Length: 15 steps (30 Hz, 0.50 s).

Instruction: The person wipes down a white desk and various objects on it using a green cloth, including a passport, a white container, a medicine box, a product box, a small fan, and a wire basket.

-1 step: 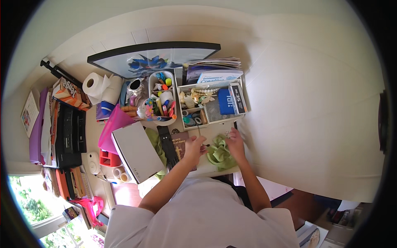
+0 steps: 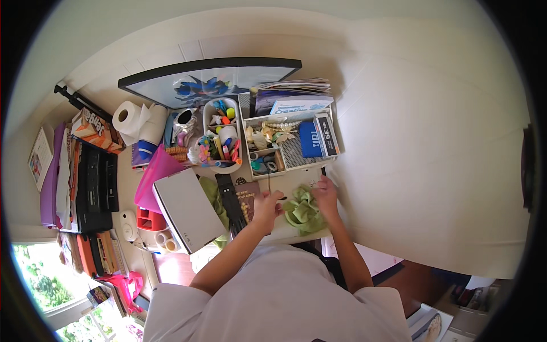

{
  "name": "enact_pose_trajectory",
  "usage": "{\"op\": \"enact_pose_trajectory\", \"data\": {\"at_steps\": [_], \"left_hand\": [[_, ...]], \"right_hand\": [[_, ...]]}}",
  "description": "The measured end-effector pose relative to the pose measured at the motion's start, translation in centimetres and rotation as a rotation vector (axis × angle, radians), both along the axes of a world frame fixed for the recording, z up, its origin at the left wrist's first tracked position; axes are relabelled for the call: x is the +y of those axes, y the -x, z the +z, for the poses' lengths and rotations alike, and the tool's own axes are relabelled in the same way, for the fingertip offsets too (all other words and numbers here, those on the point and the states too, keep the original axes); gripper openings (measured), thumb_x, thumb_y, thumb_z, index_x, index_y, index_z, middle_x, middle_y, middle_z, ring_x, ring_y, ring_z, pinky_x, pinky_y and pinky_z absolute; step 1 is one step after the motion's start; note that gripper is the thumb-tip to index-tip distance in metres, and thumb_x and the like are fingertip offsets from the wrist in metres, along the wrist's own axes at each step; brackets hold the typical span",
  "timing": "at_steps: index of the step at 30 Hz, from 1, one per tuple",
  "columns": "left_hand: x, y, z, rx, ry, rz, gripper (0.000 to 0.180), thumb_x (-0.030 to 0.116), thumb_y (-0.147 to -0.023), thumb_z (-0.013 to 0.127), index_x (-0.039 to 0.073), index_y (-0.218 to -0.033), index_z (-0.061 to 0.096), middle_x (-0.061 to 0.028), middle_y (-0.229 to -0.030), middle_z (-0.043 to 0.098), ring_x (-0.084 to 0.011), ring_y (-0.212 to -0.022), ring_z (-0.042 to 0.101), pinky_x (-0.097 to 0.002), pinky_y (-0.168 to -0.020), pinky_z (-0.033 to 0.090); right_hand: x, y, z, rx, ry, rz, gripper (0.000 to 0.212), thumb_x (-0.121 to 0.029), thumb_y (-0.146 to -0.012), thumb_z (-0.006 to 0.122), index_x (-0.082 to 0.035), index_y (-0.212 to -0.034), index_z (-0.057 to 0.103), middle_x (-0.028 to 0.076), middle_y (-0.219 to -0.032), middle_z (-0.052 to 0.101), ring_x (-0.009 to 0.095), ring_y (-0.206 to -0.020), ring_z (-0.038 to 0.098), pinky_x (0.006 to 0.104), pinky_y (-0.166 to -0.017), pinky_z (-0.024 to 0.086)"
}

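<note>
My left hand (image 2: 266,210) is closed around a thin dark stick-like item (image 2: 269,175) that points up past the fingers toward the organizer tray. A small dark tip shows beside the thumb. My right hand (image 2: 325,199) has its fingers drawn together at the right edge of a crumpled green cloth (image 2: 303,210); what they grip, if anything, is hidden. The cloth lies on the desk between both hands. Left of my left hand, a maroon book (image 2: 245,195) lies partly under that forearm, next to a black strap-like item (image 2: 227,194).
Ahead stands a white organizer tray (image 2: 248,145) with jewellery, tape rolls and a blue pouch. Beside it is a pen caddy (image 2: 206,122). A white box (image 2: 188,210), a pink funnel-shaped item (image 2: 152,176) and a black printer (image 2: 97,182) crowd the left. A wall borders the right.
The thin item in my left hand has swung slightly left and looks darker. Both hands stay in nearly the same place.
</note>
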<state>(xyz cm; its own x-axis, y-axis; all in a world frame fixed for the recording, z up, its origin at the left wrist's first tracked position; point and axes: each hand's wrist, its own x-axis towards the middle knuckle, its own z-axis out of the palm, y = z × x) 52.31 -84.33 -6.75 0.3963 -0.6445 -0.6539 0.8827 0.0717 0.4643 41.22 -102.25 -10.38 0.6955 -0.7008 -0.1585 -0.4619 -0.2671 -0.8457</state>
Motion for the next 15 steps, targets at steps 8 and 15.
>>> {"op": "enact_pose_trajectory", "data": {"at_steps": [8, 15], "left_hand": [[-7.0, -3.2, -3.0, 0.68, 0.028, 0.365, 0.048, 0.017, -0.079, 0.06, -0.005, -0.115, 0.038, -0.0168, -0.108, 0.043, -0.0323, -0.102, 0.048, -0.0459, -0.091, 0.046], [-8.4, -4.3, -2.8, 0.564, 0.275, 0.509, 0.041, 0.008, -0.082, 0.037, -0.011, -0.118, 0.032, -0.024, -0.125, 0.036, -0.0375, -0.119, 0.037, -0.053, -0.106, 0.03]], "right_hand": [[0.1, -1.0, 0.3, -0.042, -0.331, -0.129, 0.064, -0.009, -0.073, 0.059, 0.001, -0.131, 0.032, 0.015, -0.103, 0.054, 0.018, -0.085, 0.054, 0.0291, -0.074, 0.046], [-1.5, -2.1, 0.4, -0.208, -0.758, -0.334, 0.072, -0.012, -0.074, 0.06, 0.0, -0.136, 0.023, 0.011, -0.103, 0.054, 0.018, -0.087, 0.053, 0.0321, -0.075, 0.047]]}}
